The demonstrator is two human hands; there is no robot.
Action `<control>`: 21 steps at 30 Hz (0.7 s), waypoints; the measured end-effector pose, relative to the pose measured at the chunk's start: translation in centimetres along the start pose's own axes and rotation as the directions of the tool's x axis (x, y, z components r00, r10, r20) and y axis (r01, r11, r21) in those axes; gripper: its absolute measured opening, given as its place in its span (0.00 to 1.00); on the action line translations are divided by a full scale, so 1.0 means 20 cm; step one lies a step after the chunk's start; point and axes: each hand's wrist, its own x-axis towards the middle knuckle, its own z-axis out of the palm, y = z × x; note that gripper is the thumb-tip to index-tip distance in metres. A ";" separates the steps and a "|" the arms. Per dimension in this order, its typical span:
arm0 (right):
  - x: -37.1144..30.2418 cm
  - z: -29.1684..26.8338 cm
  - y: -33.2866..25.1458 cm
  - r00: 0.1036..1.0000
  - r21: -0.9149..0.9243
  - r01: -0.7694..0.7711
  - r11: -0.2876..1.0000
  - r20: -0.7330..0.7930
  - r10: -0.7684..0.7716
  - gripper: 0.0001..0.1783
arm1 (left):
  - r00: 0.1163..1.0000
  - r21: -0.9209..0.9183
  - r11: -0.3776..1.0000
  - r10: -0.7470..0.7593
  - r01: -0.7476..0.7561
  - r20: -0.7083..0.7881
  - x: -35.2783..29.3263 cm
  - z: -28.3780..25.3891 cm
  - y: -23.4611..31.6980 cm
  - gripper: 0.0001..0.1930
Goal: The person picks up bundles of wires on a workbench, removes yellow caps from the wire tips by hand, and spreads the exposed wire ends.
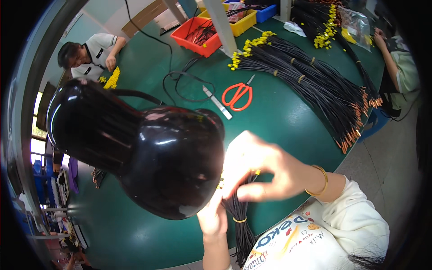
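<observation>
Under the black desk lamp (173,157) is a bundle of thin black cables (243,236), tied with a yellow band. A few yellow connectors show at its upper end. My left hand (213,218) is closed around the bundle just below the lamp, its fingers partly hidden by the shade and the cables. My right hand (270,168) reaches in from the right, with thumb and fingers curled onto the connector end. Strong lamp light washes out its fingertips.
Orange-handled snips (238,96) and a utility knife (217,102) lie beyond the lamp on the green table (279,126). Banded black cables (310,81) cover the right. Orange (196,37) and yellow (244,23) bins stand behind. Co-workers sit at far left (92,54) and right (396,67).
</observation>
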 end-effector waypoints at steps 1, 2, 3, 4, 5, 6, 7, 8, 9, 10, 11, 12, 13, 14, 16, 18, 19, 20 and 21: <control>0.02 0.00 -0.06 0.987 0.175 0.095 0.980 0.109 -0.115 0.06 | 0.996 -0.014 0.997 -0.071 0.070 -0.049 -0.02 -0.03 -0.01 0.16; 0.00 0.07 -0.10 0.987 0.505 0.036 0.863 0.119 -0.111 0.06 | 0.994 0.011 0.994 -0.106 0.106 -0.031 -0.01 -0.04 -0.01 0.13; 0.03 0.14 -0.21 0.962 0.606 0.094 0.790 0.149 -0.229 0.06 | 0.994 0.040 0.993 -0.110 0.111 -0.028 -0.06 -0.04 0.08 0.10; 0.02 0.15 -0.24 0.967 0.676 0.109 0.729 0.097 -0.235 0.05 | 0.997 0.058 0.996 -0.073 0.073 -0.001 -0.02 -0.06 0.04 0.09; 0.00 0.17 -0.28 0.969 0.740 0.129 0.660 0.046 -0.241 0.05 | 0.999 0.073 0.997 -0.035 0.033 0.024 0.01 -0.07 0.00 0.09; 0.01 0.19 -0.30 0.956 0.814 0.112 0.570 0.068 -0.284 0.06 | 0.999 0.040 0.998 -0.040 0.039 0.015 0.01 -0.05 0.00 0.08; 0.01 0.20 -0.32 0.941 0.876 0.082 0.474 0.088 -0.326 0.08 | 0.999 0.006 0.999 -0.044 0.044 0.004 0.00 -0.03 0.01 0.08; 0.00 0.22 -0.34 0.926 0.924 0.043 0.380 0.106 -0.363 0.10 | 0.998 0.009 0.998 -0.060 0.060 0.009 0.01 -0.03 0.01 0.07; 0.00 0.22 -0.35 0.933 0.941 0.007 0.338 0.116 -0.342 0.09 | 0.998 0.010 0.998 -0.060 0.060 0.011 0.01 -0.03 0.01 0.07; 0.00 0.22 -0.36 0.939 0.956 -0.027 0.293 0.125 -0.319 0.09 | 0.999 0.014 0.999 -0.051 0.051 0.002 0.00 -0.03 0.01 0.07; 0.00 0.22 -0.38 0.945 0.967 -0.059 0.247 0.134 -0.298 0.09 | 0.999 0.018 0.999 -0.042 0.042 -0.007 0.00 -0.03 0.01 0.07; 0.00 0.24 -0.36 0.931 0.941 0.034 0.337 0.093 -0.353 0.08 | 0.999 0.028 0.999 -0.045 0.046 -0.019 0.00 -0.01 0.02 0.07; 0.00 0.24 -0.36 0.922 0.922 0.081 0.378 0.075 -0.381 0.08 | 0.999 0.029 0.998 -0.049 0.049 -0.019 0.00 0.00 0.03 0.07; 0.00 0.25 -0.35 0.911 0.900 0.130 0.416 0.057 -0.409 0.08 | 0.998 0.026 0.998 -0.062 0.063 -0.013 0.00 0.00 0.03 0.06; 0.01 0.24 -0.35 0.883 0.844 0.257 0.471 -0.007 -0.468 0.08 | 0.997 0.026 0.997 -0.070 0.071 -0.014 0.00 0.00 0.04 0.06; -0.02 0.28 -0.38 0.921 0.882 0.223 0.415 -0.051 -0.387 0.08 | 0.998 0.053 0.997 -0.052 0.053 -0.027 0.00 0.00 0.03 0.05; -0.03 0.30 -0.38 0.941 0.909 0.186 0.374 -0.055 -0.333 0.08 | 0.998 0.054 0.997 -0.051 0.053 -0.031 0.00 -0.01 0.03 0.05; -0.04 0.31 -0.38 0.958 0.933 0.153 0.327 -0.059 -0.280 0.08 | 0.998 0.055 0.997 -0.050 0.051 -0.025 0.00 -0.01 0.02 0.05; -0.03 0.31 -0.38 0.953 0.929 0.166 0.331 -0.064 -0.296 0.07 | 0.999 0.056 0.997 -0.049 0.050 -0.020 0.00 -0.01 0.02 0.05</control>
